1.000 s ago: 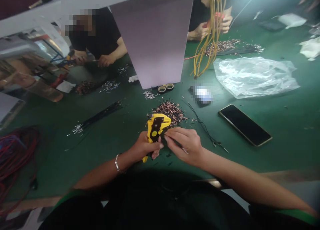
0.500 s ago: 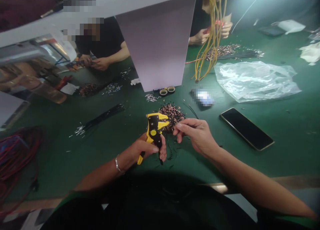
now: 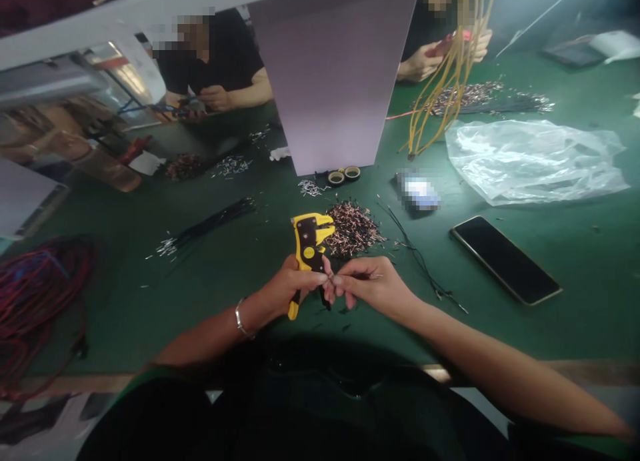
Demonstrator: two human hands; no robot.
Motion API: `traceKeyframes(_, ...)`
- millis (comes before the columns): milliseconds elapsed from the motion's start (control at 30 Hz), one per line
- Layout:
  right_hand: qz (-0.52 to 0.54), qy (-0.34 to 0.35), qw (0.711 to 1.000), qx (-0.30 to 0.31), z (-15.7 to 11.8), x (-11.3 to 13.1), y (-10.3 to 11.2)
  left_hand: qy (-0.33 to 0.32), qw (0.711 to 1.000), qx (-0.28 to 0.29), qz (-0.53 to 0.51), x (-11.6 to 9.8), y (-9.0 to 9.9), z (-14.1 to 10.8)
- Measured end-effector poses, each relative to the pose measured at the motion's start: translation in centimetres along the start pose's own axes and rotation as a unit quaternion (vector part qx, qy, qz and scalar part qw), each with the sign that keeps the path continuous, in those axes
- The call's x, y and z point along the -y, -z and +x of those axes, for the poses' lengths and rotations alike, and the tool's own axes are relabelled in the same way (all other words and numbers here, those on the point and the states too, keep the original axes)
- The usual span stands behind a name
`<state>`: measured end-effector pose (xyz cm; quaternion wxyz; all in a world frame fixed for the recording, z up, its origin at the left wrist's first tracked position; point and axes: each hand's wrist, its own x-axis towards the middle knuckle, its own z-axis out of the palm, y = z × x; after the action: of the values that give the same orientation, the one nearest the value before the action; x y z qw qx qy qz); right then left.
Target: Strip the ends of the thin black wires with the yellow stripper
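Two hands meet over the green counter [image 3: 575, 327]: the left hand [image 3: 293, 287] clamped around the grip of a yellow wire stripper [image 3: 306, 242], a heap of cut wires [image 3: 355, 231] just beyond it, then the right hand [image 3: 373, 287], finger and thumb pinched on a thin wire [image 3: 376, 275], with a black smartphone [image 3: 505, 261] well off to the right.

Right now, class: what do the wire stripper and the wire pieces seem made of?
The wire stripper looks like glossy yellow moulded plastic, from its smooth sheen. The wire pieces seem copper, from their reddish glint, in dark insulation; too small to be sure.
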<state>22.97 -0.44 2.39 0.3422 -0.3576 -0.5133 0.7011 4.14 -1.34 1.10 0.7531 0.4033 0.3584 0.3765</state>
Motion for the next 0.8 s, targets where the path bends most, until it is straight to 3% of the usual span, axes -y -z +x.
traceKeyframes(200, -0.009, -0.001, 1.000, -0.013, 0.0, -0.1, 0.4, -0.013, 1.000, 0.003, -0.005, 0.0, 0.2, 0.0)
traceKeyframes(433, 0.005, 0.012, 0.998, -0.056, 0.0, 0.4, 2.3, -0.034, 0.998, 0.049, -0.035, -0.4, 0.6, 0.1)
traceKeyframes(633, 0.061, 0.064, 0.988, -0.123, -0.1, 2.1, 3.2, 0.009, 0.993, 0.107, -0.040, -0.7, 0.4, -0.1)
traceKeyframes(800, 0.108, 0.061, 0.980, -0.158, 0.2, 2.6, 3.3, 0.041, 0.988, 0.140, -0.040, -0.6, 0.2, -0.3)
